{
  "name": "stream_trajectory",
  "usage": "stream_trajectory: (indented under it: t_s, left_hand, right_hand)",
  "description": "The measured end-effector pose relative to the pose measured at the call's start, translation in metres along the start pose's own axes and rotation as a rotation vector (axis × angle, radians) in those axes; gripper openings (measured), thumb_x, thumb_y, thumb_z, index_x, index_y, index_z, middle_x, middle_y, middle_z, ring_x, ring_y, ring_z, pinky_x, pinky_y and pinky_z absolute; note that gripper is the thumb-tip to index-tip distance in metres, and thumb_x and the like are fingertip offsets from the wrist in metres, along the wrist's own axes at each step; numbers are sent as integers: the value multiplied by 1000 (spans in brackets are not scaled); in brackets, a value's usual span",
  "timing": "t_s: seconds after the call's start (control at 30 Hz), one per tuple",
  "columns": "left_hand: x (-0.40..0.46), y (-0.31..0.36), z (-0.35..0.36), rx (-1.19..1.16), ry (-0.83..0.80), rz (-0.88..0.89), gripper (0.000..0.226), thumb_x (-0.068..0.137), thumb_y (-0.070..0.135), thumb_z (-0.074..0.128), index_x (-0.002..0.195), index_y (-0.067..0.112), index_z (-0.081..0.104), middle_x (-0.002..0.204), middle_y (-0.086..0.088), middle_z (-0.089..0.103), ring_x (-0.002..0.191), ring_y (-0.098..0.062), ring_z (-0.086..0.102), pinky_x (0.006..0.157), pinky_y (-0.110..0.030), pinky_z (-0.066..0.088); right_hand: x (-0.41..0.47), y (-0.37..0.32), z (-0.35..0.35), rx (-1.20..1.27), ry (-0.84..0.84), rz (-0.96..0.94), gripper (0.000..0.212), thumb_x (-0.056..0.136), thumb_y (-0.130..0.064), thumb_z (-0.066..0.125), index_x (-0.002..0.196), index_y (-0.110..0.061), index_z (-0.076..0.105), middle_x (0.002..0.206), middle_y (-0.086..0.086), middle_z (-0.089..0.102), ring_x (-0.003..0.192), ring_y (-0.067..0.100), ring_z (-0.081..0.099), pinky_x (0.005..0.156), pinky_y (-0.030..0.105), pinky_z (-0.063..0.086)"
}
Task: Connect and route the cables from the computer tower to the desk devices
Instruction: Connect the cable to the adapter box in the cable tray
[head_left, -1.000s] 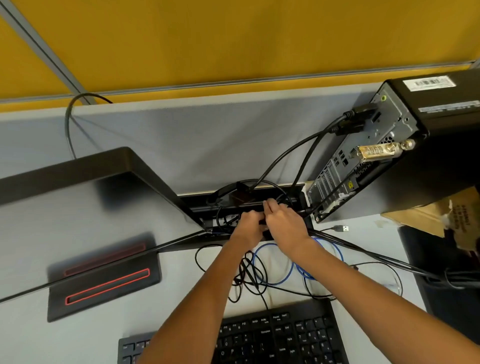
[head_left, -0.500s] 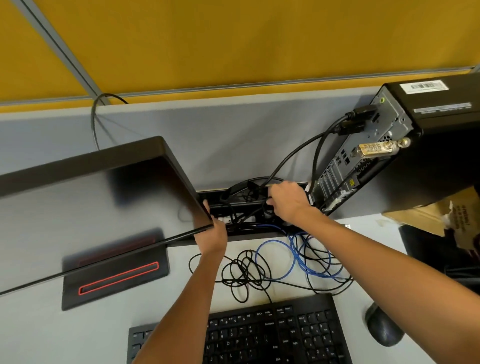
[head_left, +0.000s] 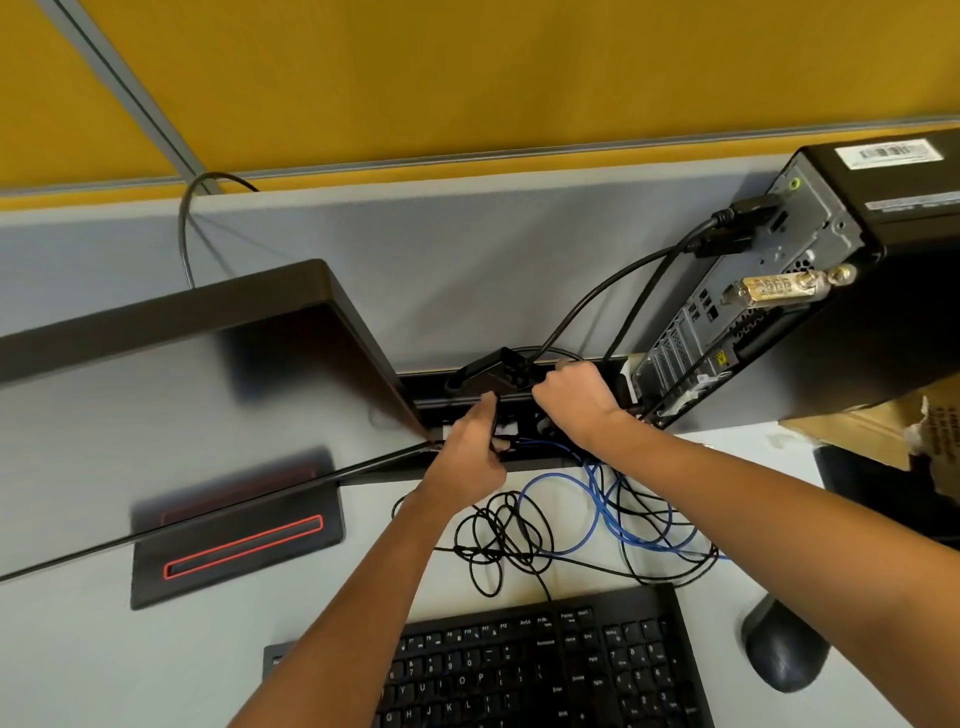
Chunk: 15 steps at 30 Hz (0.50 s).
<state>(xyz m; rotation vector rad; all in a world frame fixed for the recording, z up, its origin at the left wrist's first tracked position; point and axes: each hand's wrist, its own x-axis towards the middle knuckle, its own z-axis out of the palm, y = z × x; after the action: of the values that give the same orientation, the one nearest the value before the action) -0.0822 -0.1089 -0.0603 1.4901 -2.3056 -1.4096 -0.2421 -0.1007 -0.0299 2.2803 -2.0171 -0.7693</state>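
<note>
The black computer tower (head_left: 831, 291) stands at the right with its rear panel facing left; two black cables (head_left: 597, 306) run from its upper ports down into the black cable tray (head_left: 431, 395) at the desk's back edge. My right hand (head_left: 576, 400) is curled round black cables inside the tray beside the tower. My left hand (head_left: 472, 457) reaches into the tray's front, fingers pinching a cable there. A blue cable (head_left: 618, 514) and tangled black cables (head_left: 498, 540) lie on the desk below my hands.
The monitor (head_left: 182, 395) leans over the left of the desk above its stand base (head_left: 234, 530). A black keyboard (head_left: 540, 670) lies near the front edge, with a mouse (head_left: 779, 649) to its right. A cardboard box (head_left: 883, 426) sits under the tower's right side.
My left hand moved right from the monitor's corner into the tray, close beside my right hand. My right hand stayed in the tray by the tower. The camera shifted slightly.
</note>
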Motion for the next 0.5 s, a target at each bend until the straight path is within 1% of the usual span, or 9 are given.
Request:
stream_trajectory:
  t_s: [0.07,0.17,0.23,0.27,0.3,0.33,0.4,0.47,0.5]
  left_hand:
    - [3,5,0,90,-57,73,75,82,-8,53,144,22,27,117,-9,58,99,-22,62,87,-39,54]
    - [13,11,-6,278,-29,142,71,84,-9,48,143,25,31,110,-9,59,93,-23,62,82,-42,55]
    - [19,14,-14,375,-22,102,61,88,1,51,142,28,39,103,-7,61,88,-21,59,72,-34,54]
    - [20,15,-16,402,-12,90,53,89,9,54,139,27,44,98,-5,63,84,-19,57,66,-28,50]
    - [20,17,-16,438,1,77,45,89,19,55,133,25,50,94,-4,64,81,-19,56,62,-25,47]
    - [19,19,-16,486,27,79,39,87,26,55,127,21,55,90,-4,65,81,-20,58,65,-26,47]
    - [19,20,-11,528,105,96,33,84,30,55,111,13,61,88,-6,67,88,-26,62,76,-30,49]
    - [19,18,-8,432,216,87,25,82,27,57,96,8,65,88,-8,69,93,-26,62,77,-30,48]
    - [18,18,-7,363,265,42,25,80,27,58,93,7,67,90,-9,69,95,-26,60,79,-30,48]
  right_hand:
    - [2,-3,1,-25,-24,20,22,93,-5,54,107,-17,65,106,1,67,104,25,62,67,31,38]
    - [4,-8,-3,-57,-71,36,25,93,-3,52,109,-18,64,106,-1,65,102,22,63,64,30,35]
    - [4,-10,-4,-56,-105,31,25,94,-4,53,113,-18,63,111,0,64,107,22,59,68,29,37]
    - [3,-9,-3,-32,-120,27,26,93,-5,54,115,-17,62,114,2,64,112,23,56,73,30,40]
    - [2,-7,-2,11,-130,18,27,92,-6,56,116,-16,62,117,4,63,116,24,53,77,30,43]
    - [1,-2,1,63,-136,-3,29,91,-8,59,118,-16,62,118,7,62,118,24,51,81,31,45]
    - [-2,8,8,202,-150,-85,35,89,-16,61,123,-22,61,119,9,60,117,25,47,86,34,43]
    - [-5,13,13,378,-192,-169,40,88,-29,60,128,-30,57,118,3,60,112,23,45,88,35,34]
    - [-6,13,12,446,-216,-189,40,87,-38,59,127,-33,56,116,-1,60,109,21,44,88,36,30]
